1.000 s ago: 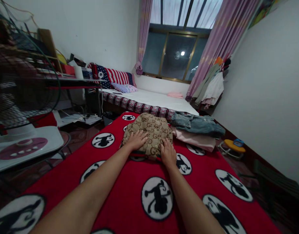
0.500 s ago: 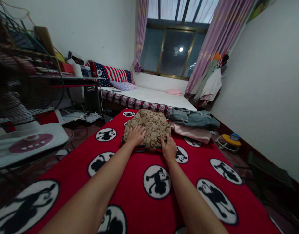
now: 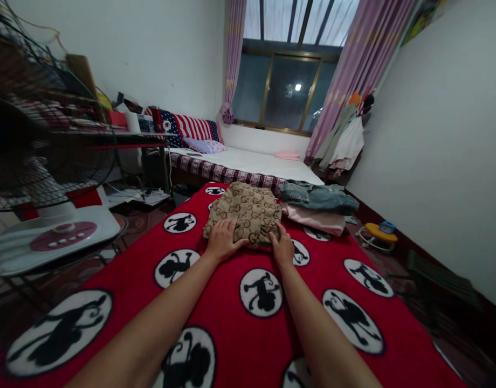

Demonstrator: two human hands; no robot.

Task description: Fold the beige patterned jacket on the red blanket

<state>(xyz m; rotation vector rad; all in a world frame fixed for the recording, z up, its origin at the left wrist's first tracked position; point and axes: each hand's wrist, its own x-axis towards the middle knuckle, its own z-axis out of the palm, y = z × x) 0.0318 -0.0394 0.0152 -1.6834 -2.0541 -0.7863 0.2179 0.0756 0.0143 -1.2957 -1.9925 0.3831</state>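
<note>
A folded tan fabric garment with a brown letter pattern [image 3: 248, 207] lies on a red blanket with white discs and black figures [image 3: 240, 339]. At the garment's near left corner, the left hand [image 3: 222, 241] rests with fingers extended and thumb spread wide. At its near right corner, the right hand [image 3: 285, 249] has fingers partly bent; I cannot tell whether they pinch cloth. Just right of the garment, 2 folded pieces are stacked: faded blue denim [image 3: 318, 199] over pale pink cloth [image 3: 315, 220].
</note>
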